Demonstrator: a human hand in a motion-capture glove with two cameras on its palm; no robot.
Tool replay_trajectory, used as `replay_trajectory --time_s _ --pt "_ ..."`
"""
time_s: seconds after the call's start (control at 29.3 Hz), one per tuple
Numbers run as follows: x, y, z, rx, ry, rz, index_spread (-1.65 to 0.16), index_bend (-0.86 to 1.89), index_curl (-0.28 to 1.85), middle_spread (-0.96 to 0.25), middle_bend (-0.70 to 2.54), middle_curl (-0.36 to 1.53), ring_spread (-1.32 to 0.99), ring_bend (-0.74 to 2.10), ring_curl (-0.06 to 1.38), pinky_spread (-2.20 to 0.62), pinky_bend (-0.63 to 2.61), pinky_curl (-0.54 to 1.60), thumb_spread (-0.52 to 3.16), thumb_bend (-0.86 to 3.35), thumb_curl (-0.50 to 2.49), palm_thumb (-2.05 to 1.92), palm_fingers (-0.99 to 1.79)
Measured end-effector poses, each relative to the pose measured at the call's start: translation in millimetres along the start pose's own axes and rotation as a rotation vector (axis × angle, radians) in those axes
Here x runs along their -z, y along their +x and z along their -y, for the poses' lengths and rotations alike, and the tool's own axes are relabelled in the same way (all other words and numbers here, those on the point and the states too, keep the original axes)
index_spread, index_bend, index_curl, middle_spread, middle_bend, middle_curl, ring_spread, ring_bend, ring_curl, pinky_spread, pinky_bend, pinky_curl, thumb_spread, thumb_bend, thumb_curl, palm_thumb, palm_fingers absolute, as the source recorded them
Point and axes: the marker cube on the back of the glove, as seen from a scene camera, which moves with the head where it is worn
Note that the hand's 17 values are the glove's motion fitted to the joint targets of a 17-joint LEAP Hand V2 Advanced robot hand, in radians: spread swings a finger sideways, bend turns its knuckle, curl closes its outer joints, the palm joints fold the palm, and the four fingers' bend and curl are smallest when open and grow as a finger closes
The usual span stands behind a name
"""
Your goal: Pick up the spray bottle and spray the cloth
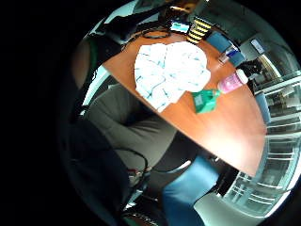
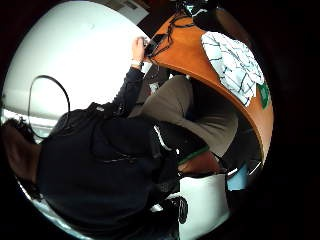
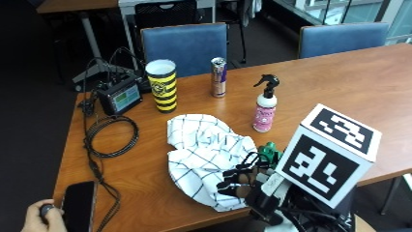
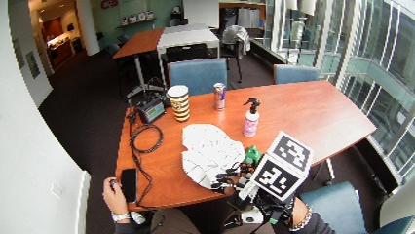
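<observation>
Standing upright beside the checked cloth (image 3: 206, 157): pink spray bottle (image 3: 264, 112), black trigger.

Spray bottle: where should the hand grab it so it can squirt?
Probably round the narrow neck of the spray bottle, just under the black trigger head, with a finger on the trigger. It stands upright beyond the cloth, so the gloved right hand can come in from the near side.
</observation>
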Motion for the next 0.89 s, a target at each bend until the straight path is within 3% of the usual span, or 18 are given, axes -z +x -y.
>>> replay_trajectory --time_s 0.31,0.58,0.89 --pt "-4.8 52.7 27.2 -0.152 0.029 0.015 -0.41 0.16 0.28 -0.1 0.2 0.28 -0.07 0.27 0.24 0.21 0.27 0.26 1.03 0.05 0.25 0.54 0.61" --pt "2.7 110.9 64.0 -0.301 0.183 -0.056 -0.4 0.18 0.3 -0.1 0.2 0.3 -0.08 0.26 0.25 0.21 0.23 0.27 1.06 0.04 0.29 0.61 0.65" --pt "22.5 187.6 104.4 -0.477 0.379 0.028 -0.39 0.18 0.32 -0.12 0.22 0.33 -0.1 0.21 0.26 0.21 0.19 0.28 1.08 0.03 0.34 0.7 0.68"
